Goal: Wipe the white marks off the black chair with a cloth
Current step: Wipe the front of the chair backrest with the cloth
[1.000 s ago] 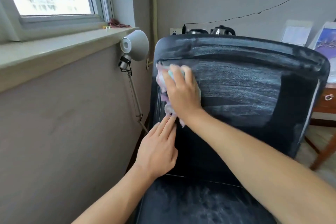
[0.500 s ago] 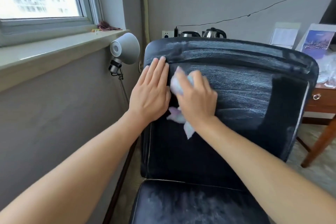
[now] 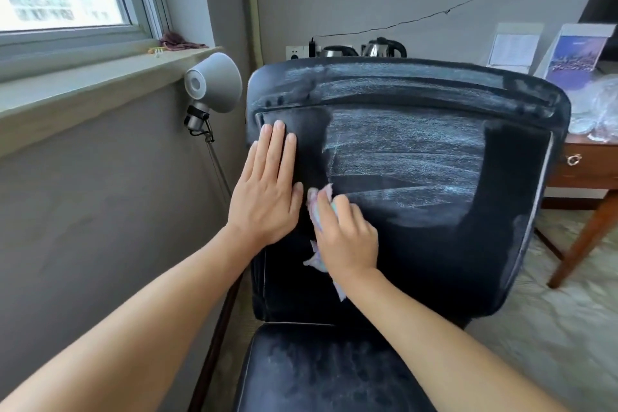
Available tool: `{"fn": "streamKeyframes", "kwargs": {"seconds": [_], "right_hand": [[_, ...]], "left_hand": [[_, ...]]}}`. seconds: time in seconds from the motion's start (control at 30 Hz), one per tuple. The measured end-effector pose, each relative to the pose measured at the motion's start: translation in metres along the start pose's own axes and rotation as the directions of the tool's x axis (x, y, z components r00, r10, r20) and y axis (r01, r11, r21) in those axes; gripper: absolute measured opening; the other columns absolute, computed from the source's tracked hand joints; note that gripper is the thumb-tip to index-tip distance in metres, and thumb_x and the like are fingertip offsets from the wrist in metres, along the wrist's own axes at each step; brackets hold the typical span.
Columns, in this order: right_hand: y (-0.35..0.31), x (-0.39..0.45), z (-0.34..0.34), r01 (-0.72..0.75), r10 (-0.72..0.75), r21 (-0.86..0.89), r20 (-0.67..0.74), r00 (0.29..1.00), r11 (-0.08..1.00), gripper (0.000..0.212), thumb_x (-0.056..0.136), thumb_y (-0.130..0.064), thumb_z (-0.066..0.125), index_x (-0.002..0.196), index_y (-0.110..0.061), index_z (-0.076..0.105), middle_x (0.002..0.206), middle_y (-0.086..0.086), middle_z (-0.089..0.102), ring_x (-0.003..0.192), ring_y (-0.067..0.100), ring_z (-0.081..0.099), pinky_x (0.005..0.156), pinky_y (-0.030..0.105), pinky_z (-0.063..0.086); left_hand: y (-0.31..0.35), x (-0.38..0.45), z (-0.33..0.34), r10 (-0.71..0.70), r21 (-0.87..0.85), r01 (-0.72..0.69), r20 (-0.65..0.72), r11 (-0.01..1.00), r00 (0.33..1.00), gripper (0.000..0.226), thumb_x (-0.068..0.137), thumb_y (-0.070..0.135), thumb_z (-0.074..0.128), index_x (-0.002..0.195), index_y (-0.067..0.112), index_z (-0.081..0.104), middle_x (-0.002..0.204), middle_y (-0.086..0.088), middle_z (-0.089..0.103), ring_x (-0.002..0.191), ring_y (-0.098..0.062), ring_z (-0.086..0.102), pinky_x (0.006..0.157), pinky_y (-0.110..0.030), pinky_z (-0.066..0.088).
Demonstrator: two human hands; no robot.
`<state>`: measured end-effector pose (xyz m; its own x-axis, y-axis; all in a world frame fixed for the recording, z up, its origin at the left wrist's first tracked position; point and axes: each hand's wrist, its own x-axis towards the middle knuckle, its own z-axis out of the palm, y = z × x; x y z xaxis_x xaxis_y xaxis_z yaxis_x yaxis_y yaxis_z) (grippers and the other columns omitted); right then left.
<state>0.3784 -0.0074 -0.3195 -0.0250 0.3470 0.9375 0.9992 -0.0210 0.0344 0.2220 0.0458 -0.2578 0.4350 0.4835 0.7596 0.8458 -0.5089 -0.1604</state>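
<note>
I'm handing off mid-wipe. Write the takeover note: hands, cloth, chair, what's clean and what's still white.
Left hand: flat, fingers straight, pressing the left side of the chair backrest.
Right hand: holds the cloth bunched against the backrest, just right of the left hand.
Done: a dark strip down the backrest's left side and its lower part look clean.
Left: white marks across the middle and upper backrest, the top edge, and a haze on the seat.

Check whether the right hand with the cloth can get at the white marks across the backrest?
Probably yes: the right hand and cloth already lie beside the white marks, with nothing between them.
</note>
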Motion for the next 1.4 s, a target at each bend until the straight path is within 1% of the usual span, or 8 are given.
{"fn": "streamKeyframes", "kwargs": {"seconds": [0.17,0.3,0.57,0.87,1.0,1.17,1.3,1.4], "right_hand": [[0.028,-0.065,-0.017,0.030,-0.051,0.062,0.364,0.930,0.998,0.082,0.039,-0.025,0.098,0.116,-0.017,0.074,0.083,0.003,0.054,0.062,0.021,0.053,0.042,0.030,0.042],[0.035,-0.068,-0.019,-0.024,-0.002,0.083,0.303,0.953,0.996,0.041,0.066,-0.016,0.085,0.105,-0.016,0.072,0.084,0.002,0.053,0.063,0.021,0.055,0.040,0.029,0.036],[0.001,-0.004,-0.010,-0.160,0.140,0.231,0.101,0.985,0.960,0.020,0.089,-0.020,0.065,0.105,-0.021,0.076,0.084,0.003,0.058,0.067,0.021,0.061,0.041,0.031,0.043],[0.114,-0.031,-0.020,-0.260,0.261,-0.022,0.079,0.962,0.965,0.005,0.091,-0.020,0.070,0.091,-0.017,0.074,0.075,0.001,0.056,0.058,0.024,0.061,0.038,0.029,0.039],[0.152,-0.049,-0.034,-0.442,0.449,-0.088,0.097,0.888,0.893,0.017,0.089,-0.026,0.063,0.083,-0.010,0.063,0.071,0.007,0.060,0.053,0.035,0.060,0.044,0.029,0.036],[0.084,-0.016,-0.029,-0.673,0.678,-0.118,0.253,0.690,0.730,0.046,0.091,-0.049,0.038,0.088,-0.010,0.061,0.079,0.010,0.069,0.064,0.038,0.068,0.052,0.035,0.043],[0.007,0.010,-0.013,-0.580,0.545,0.015,0.321,0.775,0.815,0.034,0.084,-0.042,0.078,0.073,-0.016,0.058,0.061,0.001,0.062,0.047,0.027,0.062,0.040,0.026,0.037],[0.012,0.009,-0.012,-0.448,0.414,0.069,0.282,0.866,0.891,0.033,0.087,-0.040,0.074,0.073,-0.017,0.056,0.060,0.000,0.060,0.048,0.025,0.063,0.044,0.025,0.027]], "left_hand": [[0.018,0.002,0.001,-0.020,0.031,0.022,-0.037,0.999,0.999,0.081,0.094,0.024,0.049,0.162,-0.007,0.017,0.171,-0.026,0.008,0.160,-0.041,0.004,0.130,-0.056,0.012],[0.025,0.000,0.012,-0.056,0.039,0.059,-0.065,0.998,0.996,0.079,0.100,0.035,0.051,0.164,0.002,0.020,0.172,-0.025,0.009,0.160,-0.045,0.005,0.129,-0.059,0.011],[0.022,-0.002,0.026,-0.048,0.124,0.066,-0.145,0.990,0.988,0.067,0.106,0.036,0.045,0.162,0.003,0.029,0.169,-0.027,0.019,0.157,-0.049,0.016,0.126,-0.060,0.022],[0.034,-0.011,0.031,0.022,0.155,-0.010,-0.076,0.988,0.997,0.072,0.107,0.038,0.041,0.164,-0.001,0.019,0.173,-0.020,0.011,0.159,-0.047,0.009,0.126,-0.066,0.013],[0.036,-0.010,0.029,0.026,0.140,-0.016,-0.066,0.990,0.997,0.084,0.101,0.047,0.046,0.164,-0.001,0.020,0.172,-0.022,0.012,0.159,-0.046,0.006,0.126,-0.067,0.012],[0.031,-0.014,0.029,0.046,0.098,-0.034,-0.125,0.995,0.991,0.085,0.090,0.036,0.057,0.160,-0.003,0.029,0.170,-0.022,0.020,0.159,-0.044,0.013,0.126,-0.065,0.015],[0.025,-0.016,0.032,0.057,0.068,-0.047,-0.159,0.997,0.986,0.091,0.077,0.025,0.059,0.159,-0.003,0.033,0.169,-0.021,0.024,0.159,-0.041,0.017,0.126,-0.064,0.017],[0.024,-0.017,0.033,0.050,0.073,-0.037,-0.183,0.997,0.982,0.089,0.077,0.024,0.055,0.159,-0.002,0.034,0.169,-0.020,0.026,0.158,-0.040,0.019,0.126,-0.063,0.018]]}}
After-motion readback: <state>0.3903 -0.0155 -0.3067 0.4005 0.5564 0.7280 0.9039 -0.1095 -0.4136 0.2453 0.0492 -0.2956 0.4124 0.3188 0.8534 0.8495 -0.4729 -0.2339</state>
